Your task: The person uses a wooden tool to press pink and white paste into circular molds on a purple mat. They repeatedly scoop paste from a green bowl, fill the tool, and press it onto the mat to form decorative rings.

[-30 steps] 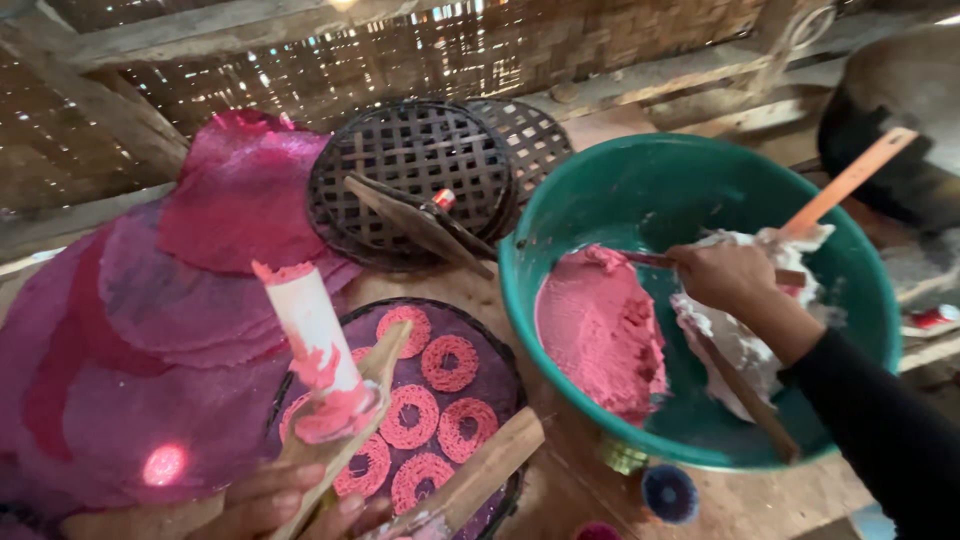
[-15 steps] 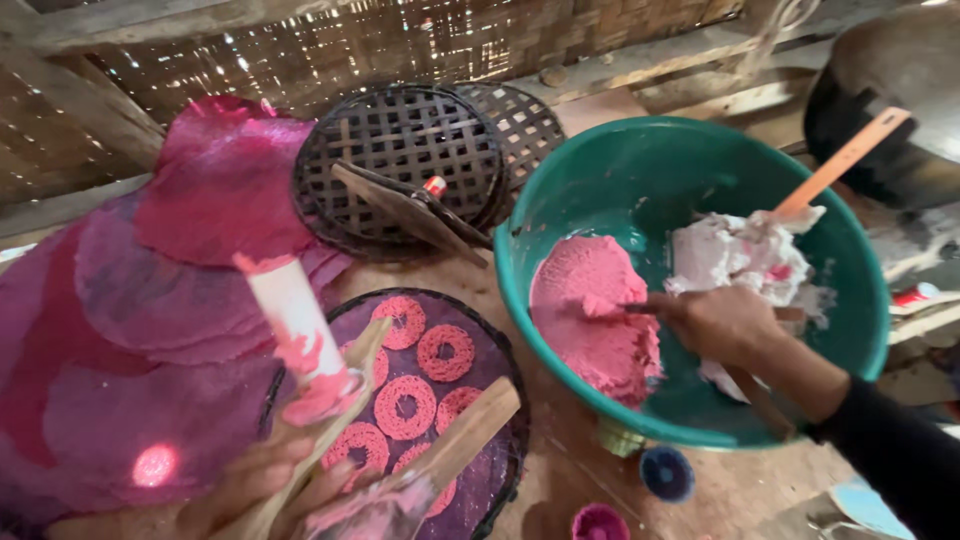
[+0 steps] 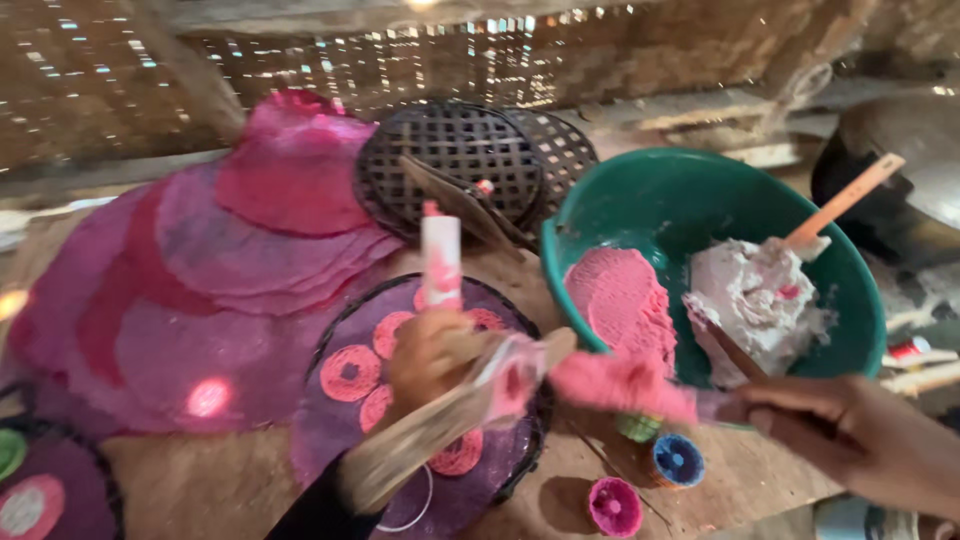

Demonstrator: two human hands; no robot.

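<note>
- While the right hand is closed round a thin stick-like tool, a lump of pink dough rides on the tool's tip, in the air just outside the near rim of the teal basin.
- The left hand is clamped on a white roller, stained pink and held nearly upright, together with a flat bamboo paddle that slants toward the near edge of the surface.
- Under the left hand lies a round woven tray lined with a purple sheet bearing pink dough rings.
- Inside the basin a pink dough mass lies against the left wall and a white dough mass on the right, a wooden spatula standing in the white.
- Handling, as judged: the pink dough looks soft, moist and sticky; it likely sags and smears, so it is best lifted from beneath on a tool rather than pinched.
- Stacked pink and purple sheets cover the left side of the surface; they appear thin and easily torn.
- Small coloured caps sit by the near edge.
</note>
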